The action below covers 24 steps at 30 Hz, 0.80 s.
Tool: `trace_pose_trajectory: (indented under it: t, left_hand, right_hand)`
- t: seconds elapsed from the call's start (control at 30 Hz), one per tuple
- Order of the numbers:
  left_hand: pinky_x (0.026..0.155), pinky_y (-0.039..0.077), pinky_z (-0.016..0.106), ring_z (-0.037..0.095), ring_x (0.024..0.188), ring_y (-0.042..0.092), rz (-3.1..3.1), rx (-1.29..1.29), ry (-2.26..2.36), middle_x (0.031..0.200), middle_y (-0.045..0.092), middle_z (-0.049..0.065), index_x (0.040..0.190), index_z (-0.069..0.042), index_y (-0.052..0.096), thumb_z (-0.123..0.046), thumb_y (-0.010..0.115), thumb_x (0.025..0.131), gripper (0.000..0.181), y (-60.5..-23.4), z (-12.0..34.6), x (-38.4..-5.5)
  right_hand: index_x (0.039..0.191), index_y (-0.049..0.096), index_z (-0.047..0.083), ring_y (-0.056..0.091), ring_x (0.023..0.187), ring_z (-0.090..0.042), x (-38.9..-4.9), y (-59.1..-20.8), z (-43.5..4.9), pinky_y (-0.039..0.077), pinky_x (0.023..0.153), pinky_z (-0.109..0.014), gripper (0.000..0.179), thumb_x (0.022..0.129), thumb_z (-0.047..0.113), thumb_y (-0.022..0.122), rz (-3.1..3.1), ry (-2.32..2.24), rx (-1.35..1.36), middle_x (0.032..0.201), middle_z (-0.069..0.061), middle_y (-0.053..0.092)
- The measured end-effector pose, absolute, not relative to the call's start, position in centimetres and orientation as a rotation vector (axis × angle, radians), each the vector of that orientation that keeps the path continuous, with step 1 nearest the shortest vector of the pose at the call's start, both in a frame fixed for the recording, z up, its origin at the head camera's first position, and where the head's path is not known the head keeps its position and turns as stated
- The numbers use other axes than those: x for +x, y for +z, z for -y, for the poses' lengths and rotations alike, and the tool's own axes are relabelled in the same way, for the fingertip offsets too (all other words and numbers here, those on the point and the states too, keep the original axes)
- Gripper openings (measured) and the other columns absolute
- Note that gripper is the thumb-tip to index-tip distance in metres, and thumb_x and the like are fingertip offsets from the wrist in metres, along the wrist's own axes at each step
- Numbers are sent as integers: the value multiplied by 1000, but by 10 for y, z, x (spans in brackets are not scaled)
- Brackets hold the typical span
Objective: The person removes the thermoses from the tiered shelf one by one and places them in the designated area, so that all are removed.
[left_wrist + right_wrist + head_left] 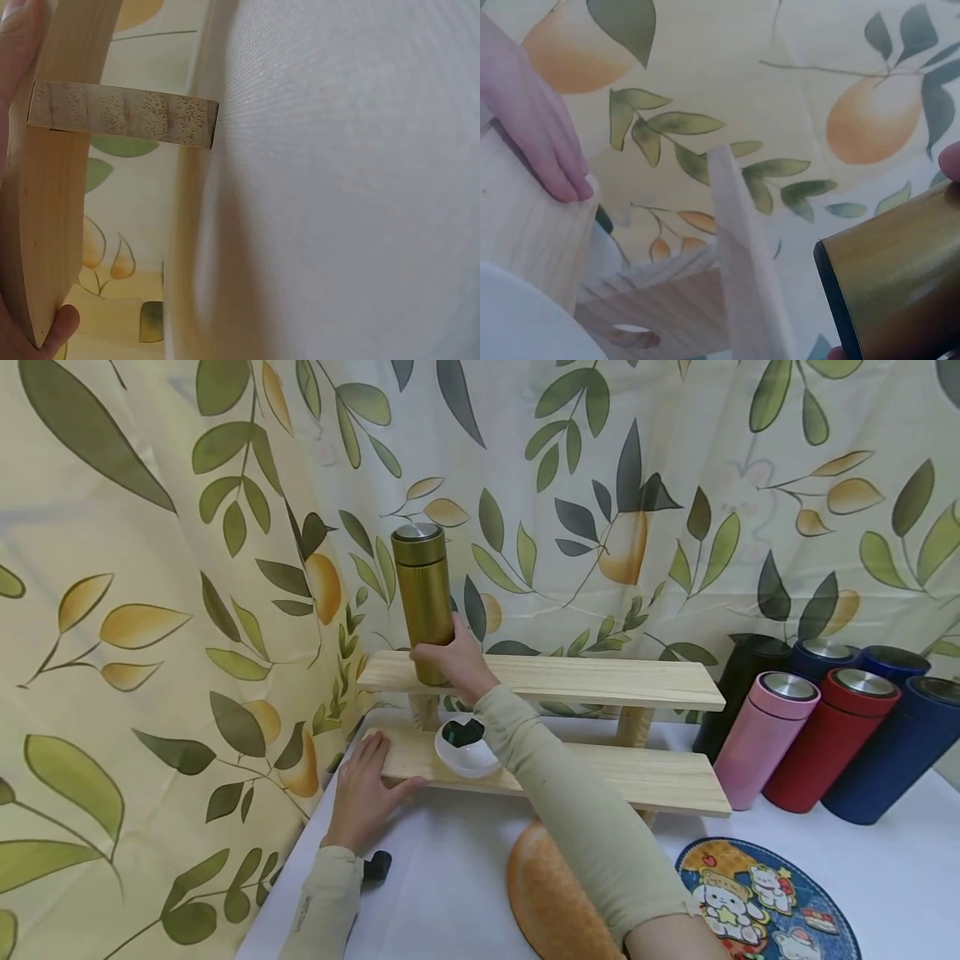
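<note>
My right hand [463, 667] grips a gold thermos [425, 597] low on its body, thumb and fingers round it. It has a silver-topped lid and leans slightly; its base overlaps the left part of the upper board [592, 678] of a two-tier wooden shelf. In the right wrist view the thermos [896, 274] shows its dark base rim. My left hand [363, 797] holds the left end of the lower board [615, 770], with a fingertip [64, 324] over its corner. Between the hands, a white bowl [468, 765] holds dark green pieces [462, 732].
Several thermoses stand at the right, including a pink one [765, 743] and a red one [831, 743]. A bread-patterned round mat [551, 893] and a blue cartoon mat [772, 902] lie in front. Leaf-patterned curtain [525, 452] closes off the back and left. A small black object [377, 867] is beside the left wrist.
</note>
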<state>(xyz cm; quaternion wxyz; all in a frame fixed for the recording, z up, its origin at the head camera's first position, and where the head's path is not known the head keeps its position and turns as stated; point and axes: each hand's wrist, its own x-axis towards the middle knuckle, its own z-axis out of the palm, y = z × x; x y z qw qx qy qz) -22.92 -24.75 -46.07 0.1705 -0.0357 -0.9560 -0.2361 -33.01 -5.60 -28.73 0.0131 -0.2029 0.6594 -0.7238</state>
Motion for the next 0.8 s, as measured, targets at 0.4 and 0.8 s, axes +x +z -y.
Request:
trace_pose_trajectory:
  t: [0.4,0.8]
  left_hand:
    - [124,23,66,40,159,25,2706,-110,-680,170,35,22,162,3,40,-72,76,88,112,-461,246,-230]
    - [121,25,68,44,157,27,2674,-162,-639,168,36,27,160,9,40,-70,76,89,112,-461,247,-229]
  right_hand:
    - [148,44,9,59,115,-28,-315,-284,23,49,104,-46,69,87,5,77,-2029,-2271,-719,130,-12,58]
    - [152,41,13,57,118,-30,-309,-286,-17,48,106,-51,75,87,5,76,-2031,-2287,-719,134,-13,57]
